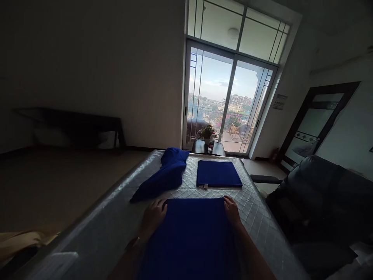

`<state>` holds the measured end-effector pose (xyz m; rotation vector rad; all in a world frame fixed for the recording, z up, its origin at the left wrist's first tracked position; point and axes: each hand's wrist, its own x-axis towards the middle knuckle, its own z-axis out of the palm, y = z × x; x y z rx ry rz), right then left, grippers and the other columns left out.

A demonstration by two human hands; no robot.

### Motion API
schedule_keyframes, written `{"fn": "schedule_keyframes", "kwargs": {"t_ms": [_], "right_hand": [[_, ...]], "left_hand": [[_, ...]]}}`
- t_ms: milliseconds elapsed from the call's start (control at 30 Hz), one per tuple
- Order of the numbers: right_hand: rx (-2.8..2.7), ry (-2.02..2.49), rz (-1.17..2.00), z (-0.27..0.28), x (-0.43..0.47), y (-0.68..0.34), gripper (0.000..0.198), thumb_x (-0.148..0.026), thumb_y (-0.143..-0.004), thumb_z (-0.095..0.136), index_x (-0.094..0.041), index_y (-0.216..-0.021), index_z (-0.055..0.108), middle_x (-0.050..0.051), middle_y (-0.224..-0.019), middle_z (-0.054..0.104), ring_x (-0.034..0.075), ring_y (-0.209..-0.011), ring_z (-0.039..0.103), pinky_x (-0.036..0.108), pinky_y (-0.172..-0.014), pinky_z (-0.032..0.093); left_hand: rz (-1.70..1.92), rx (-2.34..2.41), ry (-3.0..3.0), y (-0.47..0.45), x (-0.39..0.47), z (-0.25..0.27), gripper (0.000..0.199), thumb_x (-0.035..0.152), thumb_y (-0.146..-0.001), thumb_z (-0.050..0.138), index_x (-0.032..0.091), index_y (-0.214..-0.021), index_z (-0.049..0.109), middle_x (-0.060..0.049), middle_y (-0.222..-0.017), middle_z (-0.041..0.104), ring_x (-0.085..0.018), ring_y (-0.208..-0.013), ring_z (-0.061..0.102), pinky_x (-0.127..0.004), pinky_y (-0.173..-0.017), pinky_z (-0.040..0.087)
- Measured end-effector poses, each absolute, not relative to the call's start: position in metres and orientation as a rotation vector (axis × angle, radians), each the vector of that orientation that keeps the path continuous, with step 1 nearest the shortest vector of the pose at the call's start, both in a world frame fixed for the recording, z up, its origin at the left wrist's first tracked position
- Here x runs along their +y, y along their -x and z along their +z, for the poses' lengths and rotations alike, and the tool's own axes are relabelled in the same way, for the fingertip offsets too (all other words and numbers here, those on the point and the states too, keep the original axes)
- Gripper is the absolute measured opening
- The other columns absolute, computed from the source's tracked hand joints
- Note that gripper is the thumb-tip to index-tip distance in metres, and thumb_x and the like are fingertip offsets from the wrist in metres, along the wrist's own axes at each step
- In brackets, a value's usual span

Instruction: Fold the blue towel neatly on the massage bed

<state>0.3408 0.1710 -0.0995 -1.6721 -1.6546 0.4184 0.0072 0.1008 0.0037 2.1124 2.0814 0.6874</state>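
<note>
A blue cloth (195,237) lies spread flat in front of me, with straight sides and a straight far edge. My left hand (154,216) grips its far left corner, fingers curled over the edge. At the far right corner, my right hand (231,210) pinches the same cloth. Just beyond it rests a neatly folded blue cloth (218,174) with a small white tag (205,186) at its near edge. To the left of that is a crumpled blue cloth (166,175), bunched at its far end.
Everything blue lies on a quilted, shiny covered table (256,217). A dark armchair (323,202) stands close on the right. Past the far edge are a small table (198,147) with a potted plant (207,132) and a bottle (212,139), before glass sliding doors (210,89).
</note>
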Motion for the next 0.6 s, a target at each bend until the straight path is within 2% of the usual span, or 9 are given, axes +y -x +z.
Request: {"fn": "schedule_keyframes", "kwargs": {"t_ms": [167, 267, 367, 500, 600], "right_hand": [[-1.642, 1.528, 0.506, -0.095, 0.169, -0.341, 0.045, -0.034, -0.086, 0.036, -0.021, -0.121, 0.06, 0.004, -0.136, 0.053, 0.019, -0.124, 0.049, 0.029, -0.108, 0.035], [-1.578, 1.473, 0.534, -0.094, 0.168, -0.342, 0.042, -0.035, -0.085, 0.039, -0.021, -0.117, 0.063, 0.004, -0.132, 0.056, 0.02, -0.121, 0.051, 0.03, -0.107, 0.037], [-1.484, 1.439, 0.559, -0.092, 0.168, -0.343, 0.041, -0.038, -0.084, 0.044, -0.019, -0.113, 0.066, 0.006, -0.127, 0.06, 0.021, -0.117, 0.054, 0.032, -0.105, 0.039], [-1.371, 1.385, 0.634, -0.087, 0.169, -0.343, 0.041, -0.038, -0.08, 0.048, -0.019, -0.114, 0.064, 0.007, -0.13, 0.059, 0.02, -0.11, 0.059, 0.031, -0.097, 0.046], [-1.319, 1.346, 0.697, -0.078, 0.167, -0.343, 0.039, -0.037, -0.077, 0.051, -0.018, -0.107, 0.067, 0.007, -0.117, 0.067, 0.02, -0.103, 0.063, 0.031, -0.091, 0.049]], "left_hand": [[0.736, 2.02, -2.027, -0.009, 0.103, 0.015, 0.054, 0.04, -0.091, 0.026, 0.007, -0.111, 0.063, -0.013, -0.117, 0.066, -0.023, -0.11, 0.06, -0.027, -0.096, 0.043], [0.777, 1.984, -1.948, -0.012, 0.105, 0.017, 0.053, 0.042, -0.09, 0.029, 0.006, -0.106, 0.063, -0.015, -0.112, 0.068, -0.024, -0.107, 0.062, -0.028, -0.093, 0.046], [0.843, 1.92, -1.87, -0.013, 0.106, 0.017, 0.047, 0.041, -0.09, 0.03, 0.009, -0.108, 0.06, -0.013, -0.113, 0.068, -0.022, -0.106, 0.063, -0.027, -0.092, 0.047], [0.954, 1.87, -1.728, -0.012, 0.111, 0.019, 0.044, 0.038, -0.088, 0.035, 0.008, -0.112, 0.056, -0.013, -0.109, 0.07, -0.021, -0.104, 0.065, -0.026, -0.089, 0.05], [1.07, 1.855, -1.654, -0.011, 0.113, 0.025, 0.043, 0.036, -0.087, 0.039, 0.005, -0.111, 0.056, -0.014, -0.111, 0.07, -0.021, -0.106, 0.064, -0.026, -0.09, 0.051]]}}
